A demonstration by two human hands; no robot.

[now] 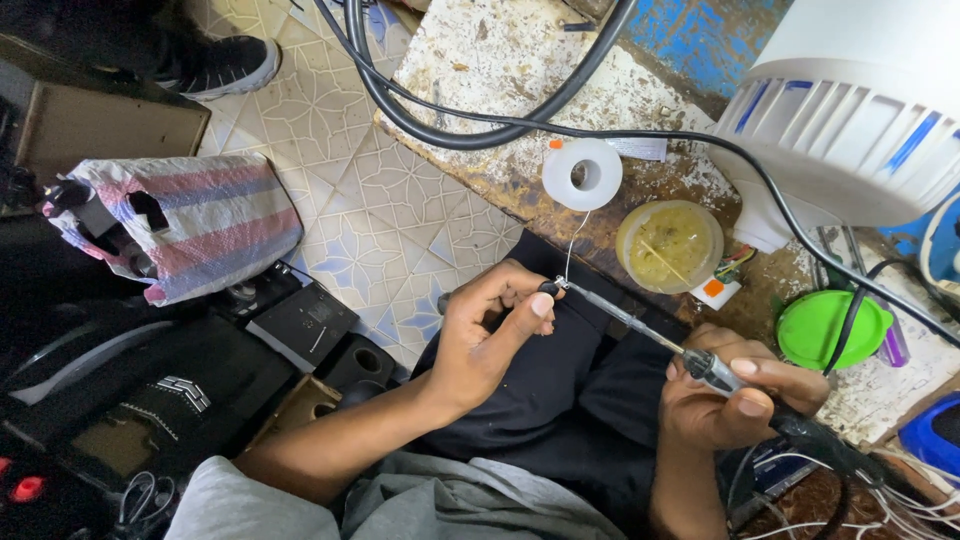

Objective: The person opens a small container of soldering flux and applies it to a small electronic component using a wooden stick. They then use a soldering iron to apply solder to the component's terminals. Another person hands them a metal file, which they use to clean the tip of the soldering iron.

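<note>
The left hand (pixel 490 335) pinches a small dark part (pixel 548 288) between thumb and forefinger, above the lap. The right hand (pixel 735 400) is clamped around a soldering iron (pixel 660 340), tip touching that part. A thin solder wire (pixel 572 240) runs up to 1 white spool (pixel 582 174) beside a yellow flux tin (pixel 669 245) on the worn bench (pixel 480 70).

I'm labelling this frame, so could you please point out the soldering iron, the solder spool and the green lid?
soldering iron (pixel 640 330): head view, metal shaft.
solder spool (pixel 582 174): head view, white rim.
green lid (pixel 818 328): head view, top face.
</note>
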